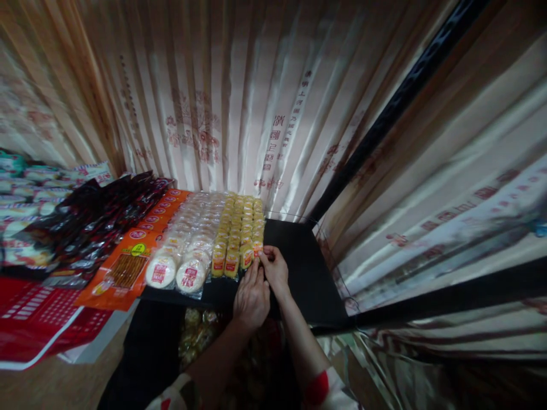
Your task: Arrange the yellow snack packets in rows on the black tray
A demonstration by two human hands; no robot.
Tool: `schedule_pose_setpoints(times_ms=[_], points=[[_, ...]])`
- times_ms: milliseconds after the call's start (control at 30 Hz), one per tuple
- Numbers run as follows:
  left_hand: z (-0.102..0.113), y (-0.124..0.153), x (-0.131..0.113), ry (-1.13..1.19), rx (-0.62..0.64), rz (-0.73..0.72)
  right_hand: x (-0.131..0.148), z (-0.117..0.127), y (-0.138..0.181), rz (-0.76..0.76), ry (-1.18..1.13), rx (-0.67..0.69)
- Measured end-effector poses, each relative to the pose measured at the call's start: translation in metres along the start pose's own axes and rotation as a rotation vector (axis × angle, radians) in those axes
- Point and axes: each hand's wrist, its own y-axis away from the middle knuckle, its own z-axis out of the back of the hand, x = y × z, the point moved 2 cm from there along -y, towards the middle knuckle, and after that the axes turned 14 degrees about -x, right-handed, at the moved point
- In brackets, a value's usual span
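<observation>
A small yellow snack packet (257, 249) is pinched in the grip of the right hand (274, 267) and steadied by the left hand (252, 296) at frame centre. The neighbouring yellow packet rows (239, 233) could be toppled if it is nudged sideways.

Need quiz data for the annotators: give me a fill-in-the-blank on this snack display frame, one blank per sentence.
1. Both hands, the left hand and the right hand, meet at the near end of the rows of ____ packets.
2. The round white cakes lie to the ____ of those rows.
3. The shelf surface under the packets is ____ in colour.
4. The orange packs lie between the round white cakes and the ____ packets.

Missing words: yellow; left; black; dark
</observation>
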Motion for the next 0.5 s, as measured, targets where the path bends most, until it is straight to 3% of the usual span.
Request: schedule_pose_setpoints(times_ms=[267,500], points=[[0.0033,-0.0013,0.0007,0.036,-0.008,-0.031,0.0089,-0.0002,0.0061,0.037,0.216,-0.03],[-0.0026,0.0019,0.0038,0.066,-0.058,-0.011,0.0051,-0.0018,0.0068,0.133,0.193,-0.061]])
